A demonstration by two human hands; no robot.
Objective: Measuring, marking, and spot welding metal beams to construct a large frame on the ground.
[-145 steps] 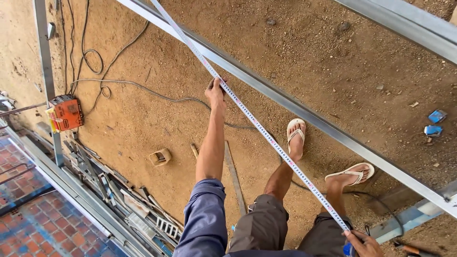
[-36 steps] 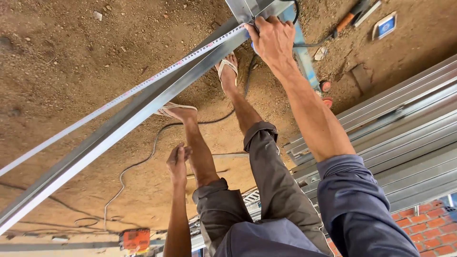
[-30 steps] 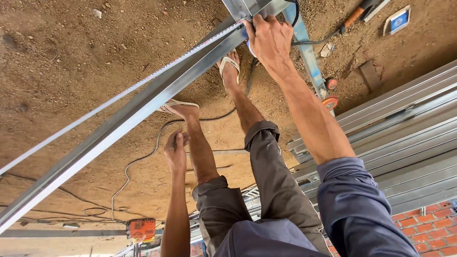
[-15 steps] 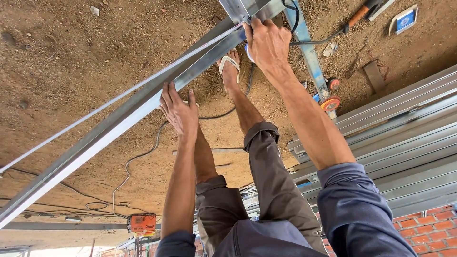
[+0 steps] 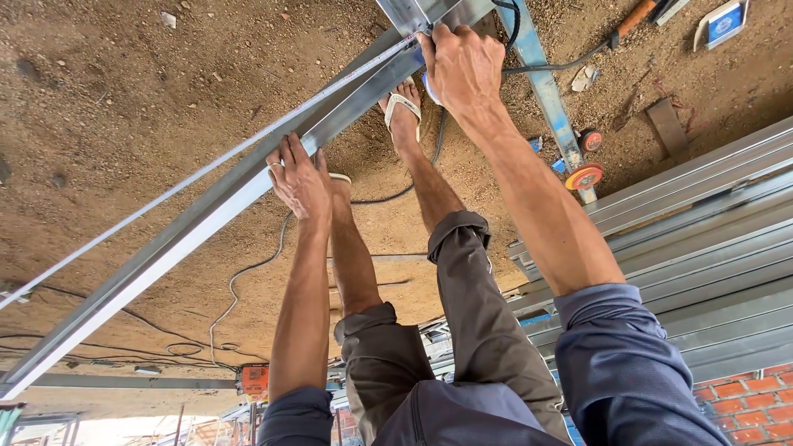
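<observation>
Right hand (image 5: 464, 66) pins the tape measure (image 5: 248, 153) end, fingers closed on it, at the upper-centre end of the steel channel (image 5: 206, 219), left hand (image 5: 299, 177) flat and open mid-channel; best keep tape taut along the edge.

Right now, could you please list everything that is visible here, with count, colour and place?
steel beam: one, grey, diagonal from lower left to top centre
tape measure: one, white blade, stretched along the beam
steel profiles: several, grey, stacked at right
discs: two, orange-red, beside a blue bar
power tool: one, orange, bottom centre
cable: one, light, on the dirt ground
bricks: red, bottom right
sandals: two, white, on the feet
left hand: laid on the beam
right hand: fingers closed at the tape measure's end, top centre
</observation>
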